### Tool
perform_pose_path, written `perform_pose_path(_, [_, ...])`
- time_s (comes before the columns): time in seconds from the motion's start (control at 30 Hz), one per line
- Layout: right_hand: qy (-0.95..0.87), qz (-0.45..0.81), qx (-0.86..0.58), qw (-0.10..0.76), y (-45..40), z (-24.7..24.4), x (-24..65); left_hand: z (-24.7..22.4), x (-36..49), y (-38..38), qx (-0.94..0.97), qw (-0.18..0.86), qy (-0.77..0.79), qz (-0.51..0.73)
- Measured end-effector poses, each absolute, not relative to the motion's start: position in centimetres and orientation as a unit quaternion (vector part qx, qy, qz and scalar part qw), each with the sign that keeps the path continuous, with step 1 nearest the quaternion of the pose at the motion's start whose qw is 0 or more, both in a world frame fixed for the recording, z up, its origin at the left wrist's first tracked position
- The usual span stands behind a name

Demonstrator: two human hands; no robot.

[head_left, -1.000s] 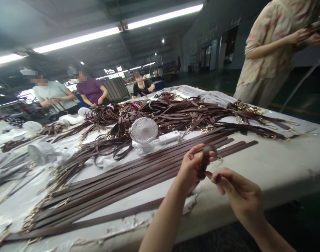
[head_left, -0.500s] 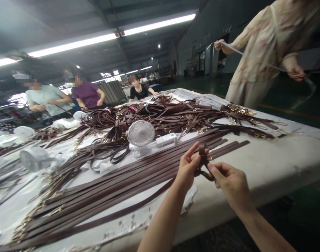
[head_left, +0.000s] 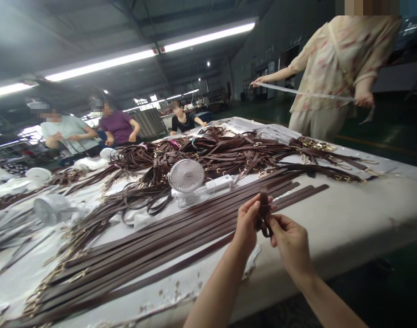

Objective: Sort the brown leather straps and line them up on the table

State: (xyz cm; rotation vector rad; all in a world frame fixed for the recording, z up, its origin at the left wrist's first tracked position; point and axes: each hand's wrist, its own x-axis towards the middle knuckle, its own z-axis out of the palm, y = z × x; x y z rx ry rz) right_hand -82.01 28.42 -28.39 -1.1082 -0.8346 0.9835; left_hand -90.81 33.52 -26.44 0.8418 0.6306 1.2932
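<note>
A brown leather strap (head_left: 264, 198) is looped upright between my two hands, above the near edge of the table. My left hand (head_left: 248, 219) pinches the loop from the left, fingers closed round it. On the other side my right hand (head_left: 290, 239) grips the strap's lower part between thumb and fingers. A small curl of the strap hangs below the fingertips; its very end is partly hidden by my fingers. Behind the hands, several flat brown straps (head_left: 153, 237) lie side by side, with gold metal clasps (head_left: 33, 296) at their left ends.
A white fan (head_left: 187, 176) stands behind the flat straps, with another fan (head_left: 49, 209) at left. A heap of brown straps (head_left: 215, 148) fills the table (head_left: 375, 214) further back. One person (head_left: 345, 68) stands at right, holding a pale tape; several others work at the far left side.
My right hand has moved left, closer to my left hand, and the strap's lower curl is drawn in tighter. The person at right has stretched the pale tape out between both hands.
</note>
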Motion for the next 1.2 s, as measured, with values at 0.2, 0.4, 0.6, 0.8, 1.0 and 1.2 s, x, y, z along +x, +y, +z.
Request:
perform_pose_path(0.2, [-0.34, 0.42, -0.496, 0.68, 28.1, -29.8, -82.0, -26.6, -90.8, 33.5, 0.402, 0.694, 0.301, 0.516])
perform_pose_path(0.4, [-0.316, 0.425, -0.49, 0.692, 27.8, -30.0, -82.6, -26.9, -90.6, 33.6, 0.387, 0.712, 0.319, 0.491])
perform_pose_path(0.6, [-0.323, 0.4, -0.505, 0.693, 28.2, -29.7, -83.0, -27.3, -90.5, 33.5, 0.415, 0.693, 0.308, 0.503])
perform_pose_path(0.8, [-0.343, 0.371, -0.515, 0.693, 28.8, -29.4, -83.4, -27.5, -90.2, 33.2, 0.405, 0.726, 0.274, 0.483])
perform_pose_path(1.0, [-0.387, 0.411, -0.508, 0.65, 29.4, -29.5, -81.9, -27.0, -90.4, 33.4, 0.383, 0.738, 0.275, 0.483])
perform_pose_path(1.2, [-0.353, 0.391, -0.528, 0.666, 29.2, -29.1, -82.6, -27.6, -90.1, 33.5, 0.38, 0.734, 0.278, 0.49])
